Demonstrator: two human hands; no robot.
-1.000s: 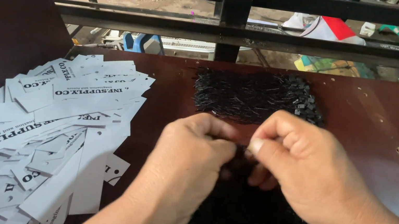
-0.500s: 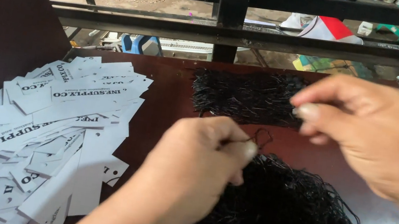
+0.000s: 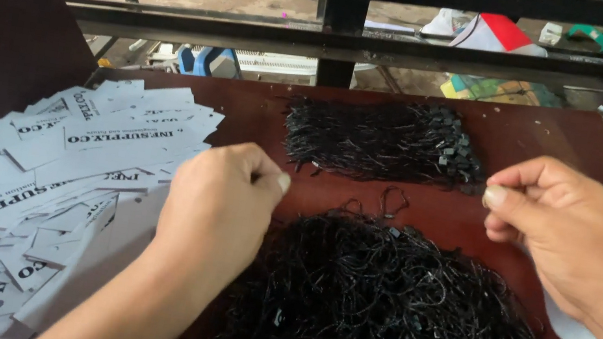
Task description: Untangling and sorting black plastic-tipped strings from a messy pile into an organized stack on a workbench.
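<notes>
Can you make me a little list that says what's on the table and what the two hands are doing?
table: dark reddish-brown top
left side: heap of white paper tags with printed lettering
far middle: neat bundle of black strings
near middle: big tangled pile of black strings
between the piles: one loose string loop
left hand: fingers pinched together, above the tangled pile's left edge
right hand: fingers pinched, raised at the right
string in the hands: too thin to tell
</notes>
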